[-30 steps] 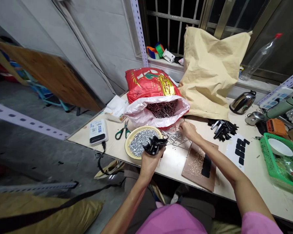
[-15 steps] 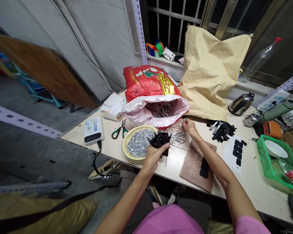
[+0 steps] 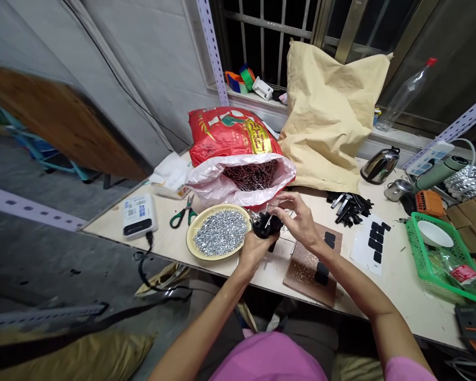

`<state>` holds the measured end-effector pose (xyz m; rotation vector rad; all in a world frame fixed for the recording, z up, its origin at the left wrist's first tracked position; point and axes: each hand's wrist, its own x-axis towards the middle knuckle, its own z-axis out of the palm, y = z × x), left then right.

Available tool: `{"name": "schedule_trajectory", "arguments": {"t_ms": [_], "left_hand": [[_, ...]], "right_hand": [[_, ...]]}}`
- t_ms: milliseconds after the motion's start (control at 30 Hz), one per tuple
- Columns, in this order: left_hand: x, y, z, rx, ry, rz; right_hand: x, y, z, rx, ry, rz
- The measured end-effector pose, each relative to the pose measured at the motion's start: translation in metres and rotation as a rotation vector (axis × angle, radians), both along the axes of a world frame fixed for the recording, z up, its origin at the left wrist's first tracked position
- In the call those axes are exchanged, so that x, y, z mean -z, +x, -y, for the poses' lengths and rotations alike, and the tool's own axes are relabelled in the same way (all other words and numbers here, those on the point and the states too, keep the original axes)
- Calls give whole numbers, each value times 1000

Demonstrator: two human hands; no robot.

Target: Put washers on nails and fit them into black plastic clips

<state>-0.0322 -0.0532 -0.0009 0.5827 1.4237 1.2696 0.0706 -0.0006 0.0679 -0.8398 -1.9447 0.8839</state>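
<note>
My left hand (image 3: 254, 251) is closed around a cluster of black plastic parts (image 3: 267, 225), just right of the bowl. Thin silver rods stick out of the cluster. Over it, my right hand (image 3: 298, 218) pinches a thin metal rod (image 3: 268, 219), its lower end at the black parts; the fingertips are partly unclear. A cream bowl (image 3: 190, 244) full of small silver nuts (image 3: 222, 233) stands left of my hands. Behind them, an open red bag (image 3: 226, 135) holds many dark reddish screws (image 3: 252, 175). More loose rods (image 3: 287, 244) lie beneath my right hand.
A brown board (image 3: 301, 272) with black pads and crumbs lies right of my hands. Beyond it are black plastic pieces (image 3: 349, 208), a white sheet of pads (image 3: 367, 259) and a green basket (image 3: 418, 259). Green-handled scissors (image 3: 178, 218) and a white device (image 3: 139, 216) lie left.
My right hand has come left from the rod pile to the black parts, bringing a rod. My left hand still holds the parts, now turned more upward. The view has shifted slightly.
</note>
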Motion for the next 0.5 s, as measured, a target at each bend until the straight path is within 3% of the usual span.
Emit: {"name": "schedule_trajectory", "arguments": {"t_ms": [100, 200, 300, 400, 500], "left_hand": [[-2, -1, -3, 5, 12, -12], [-6, -2, -5, -8, 21, -17], [-11, -3, -6, -28, 25, 62], [-15, -4, -6, -43, 80, 166], [-16, 0, -9, -29, 119, 94]], "right_hand": [[10, 2, -2, 4, 112, 123], [10, 5, -2, -30, 233, 215], [6, 14, -3, 53, 219, 195], [14, 25, -3, 184, -45, 131], [32, 28, -1, -17, -466, 84]]}}
